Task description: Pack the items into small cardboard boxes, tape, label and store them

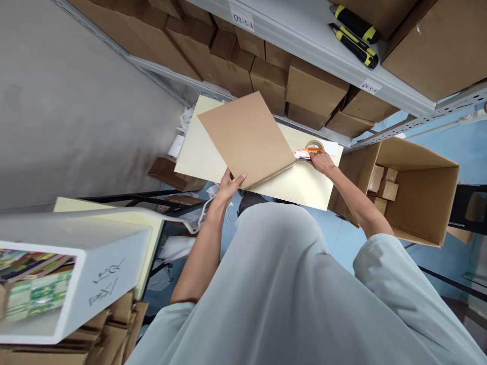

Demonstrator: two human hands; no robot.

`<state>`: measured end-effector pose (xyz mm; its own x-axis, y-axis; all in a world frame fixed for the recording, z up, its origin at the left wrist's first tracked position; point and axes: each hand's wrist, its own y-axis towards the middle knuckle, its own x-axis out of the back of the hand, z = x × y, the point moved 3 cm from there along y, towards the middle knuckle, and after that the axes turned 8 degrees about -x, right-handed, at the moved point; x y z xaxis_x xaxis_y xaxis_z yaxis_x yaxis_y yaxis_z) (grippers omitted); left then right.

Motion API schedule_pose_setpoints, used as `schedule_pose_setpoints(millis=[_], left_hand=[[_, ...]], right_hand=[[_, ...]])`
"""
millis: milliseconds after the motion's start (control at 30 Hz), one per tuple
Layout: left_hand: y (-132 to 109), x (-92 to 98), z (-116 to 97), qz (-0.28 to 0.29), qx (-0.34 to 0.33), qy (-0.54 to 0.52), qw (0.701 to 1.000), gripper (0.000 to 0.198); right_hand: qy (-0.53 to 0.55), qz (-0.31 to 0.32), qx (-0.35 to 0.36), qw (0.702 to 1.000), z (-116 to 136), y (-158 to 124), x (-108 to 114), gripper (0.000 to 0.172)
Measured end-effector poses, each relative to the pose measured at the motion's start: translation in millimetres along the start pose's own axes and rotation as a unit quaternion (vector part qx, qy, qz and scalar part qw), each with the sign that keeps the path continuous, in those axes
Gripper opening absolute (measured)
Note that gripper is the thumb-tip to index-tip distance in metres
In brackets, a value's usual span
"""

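Observation:
A flat brown cardboard piece (247, 137), with a folded edge along its near side, is tilted over a pale yellow tabletop (304, 182). My left hand (229, 185) grips its near left corner, thumb on top. My right hand (321, 160) is closed at the right end of an orange-and-white item (303, 153), which reaches to the cardboard's right corner. Its exact kind is too small to tell. A roll of tape (314, 144) shows just beyond my right fingers, beside a white paper (330, 147).
Brown boxes (315, 88) line the shelf behind the table. Two yellow-and-black utility knives (355, 45) lie on the upper shelf. At right stands an open carton (418, 192) with small boxes inside. A white bin (110, 274) and folded cardboard (114, 329) are at lower left.

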<state>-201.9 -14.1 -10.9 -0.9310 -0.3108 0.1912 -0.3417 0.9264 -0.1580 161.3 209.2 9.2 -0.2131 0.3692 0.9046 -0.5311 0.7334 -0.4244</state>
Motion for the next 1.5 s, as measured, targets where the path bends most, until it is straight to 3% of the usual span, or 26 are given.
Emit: schedule_pose_setpoints(millis=[100, 200, 300, 400, 467, 533, 600, 667, 767, 967, 1133, 1267, 1400, 1500], left_hand=[[9, 32.1, -6, 0.010, 0.023, -0.002, 1.000, 0.069], [29, 69.1, -8, -0.015, 0.064, 0.030, 0.997, 0.053], [60, 102.2, -6, -0.049, 0.107, 0.101, 0.988, 0.030], [94, 112.3, -11, -0.066, 0.125, 0.185, 0.973, 0.024], [105, 99.2, -23, -0.085, 0.101, 0.259, 0.957, 0.031], [101, 71.6, -38, -0.120, 0.044, 0.320, 0.939, 0.053], [83, 35.7, -52, -0.116, -0.006, 0.370, 0.922, 0.069], [60, 5.5, -59, -0.102, -0.013, 0.418, 0.903, 0.069], [35, -15.3, -63, -0.085, -0.027, 0.442, 0.893, 0.068], [36, -9.8, -57, -0.075, -0.039, 0.439, 0.894, 0.070], [38, -13.9, -53, -0.085, -0.039, 0.429, 0.898, 0.070], [37, -16.3, -52, -0.091, -0.041, 0.423, 0.901, 0.070], [38, -16.3, -52, -0.090, -0.034, 0.419, 0.903, 0.071], [38, -16.7, -53, -0.093, -0.032, 0.413, 0.905, 0.071]], right_hand=[[-0.015, 0.041, 0.018, 0.999, 18, -16, -9, 0.050], [-0.016, 0.053, 0.044, 0.997, 50, -31, -15, 0.044], [-0.022, 0.058, 0.100, 0.993, 98, -44, -23, 0.038], [-0.016, 0.080, 0.168, 0.982, 153, -55, -32, 0.041], [-0.016, 0.090, 0.185, 0.978, 184, -59, -36, 0.041], [-0.022, 0.089, 0.182, 0.979, 205, -61, -38, 0.041], [-0.027, 0.087, 0.178, 0.980, 217, -60, -37, 0.041], [-0.029, 0.085, 0.178, 0.980, 222, -59, -37, 0.040], [-0.031, 0.083, 0.176, 0.980, 222, -58, -39, 0.040], [0.004, 0.104, 0.164, 0.981, 203, -84, -48, 0.039], [0.035, 0.141, 0.129, 0.981, 161, -118, -49, 0.042], [-0.005, 0.127, 0.081, 0.989, 101, -120, -37, 0.043], [-0.068, 0.124, 0.039, 0.989, 16, -115, -17, 0.035], [-0.120, 0.099, -0.013, 0.988, -41, -99, 1, 0.040]])
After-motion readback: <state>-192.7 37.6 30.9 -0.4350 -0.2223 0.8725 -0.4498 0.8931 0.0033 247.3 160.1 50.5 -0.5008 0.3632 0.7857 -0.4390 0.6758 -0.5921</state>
